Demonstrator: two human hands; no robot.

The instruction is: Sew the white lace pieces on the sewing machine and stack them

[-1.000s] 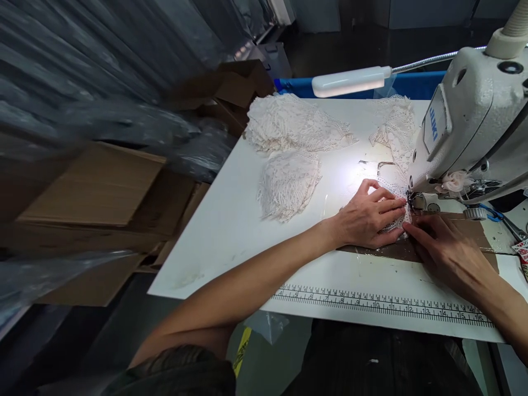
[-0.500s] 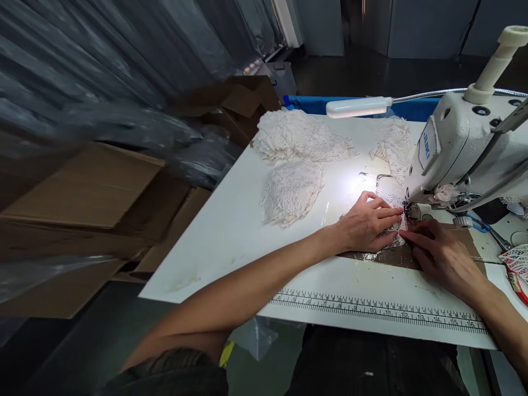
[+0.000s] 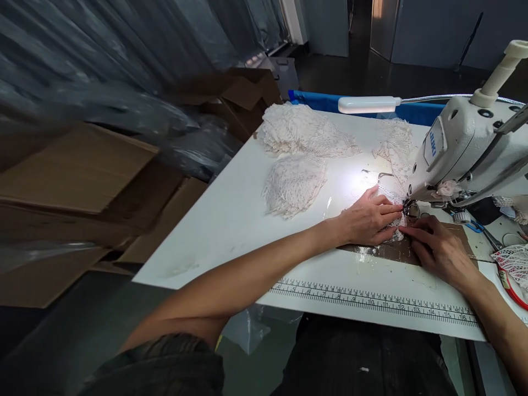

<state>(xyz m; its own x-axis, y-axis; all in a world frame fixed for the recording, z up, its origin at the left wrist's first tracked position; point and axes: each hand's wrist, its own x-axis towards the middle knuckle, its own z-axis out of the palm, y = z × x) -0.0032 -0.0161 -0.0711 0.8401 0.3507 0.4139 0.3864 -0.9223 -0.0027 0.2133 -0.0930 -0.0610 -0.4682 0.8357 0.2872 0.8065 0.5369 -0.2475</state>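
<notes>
My left hand point(image 3: 367, 219) lies flat on a small piece of white lace point(image 3: 396, 231) just left of the presser foot point(image 3: 408, 207) of the white sewing machine point(image 3: 466, 148), its fingers stretched toward the needle. My right hand point(image 3: 437, 248) rests on the brown patch of the table below the foot, fingers extended and pressing the edge of the same lace. Most of the lace is hidden beneath both hands.
Two stacks of white lace pieces point(image 3: 303, 132) point(image 3: 292, 184) lie on the white table point(image 3: 231, 220) to the left, and more lace point(image 3: 396, 146) behind the machine. A lamp point(image 3: 367, 104) shines above. A printed ruler point(image 3: 371, 300) runs along the front edge. Cardboard boxes point(image 3: 82, 176) stand at left.
The view has shifted slightly as my head moved. Both hands stay on the lace at the presser foot, the left hand's fingers now flatter and closer to the needle.
</notes>
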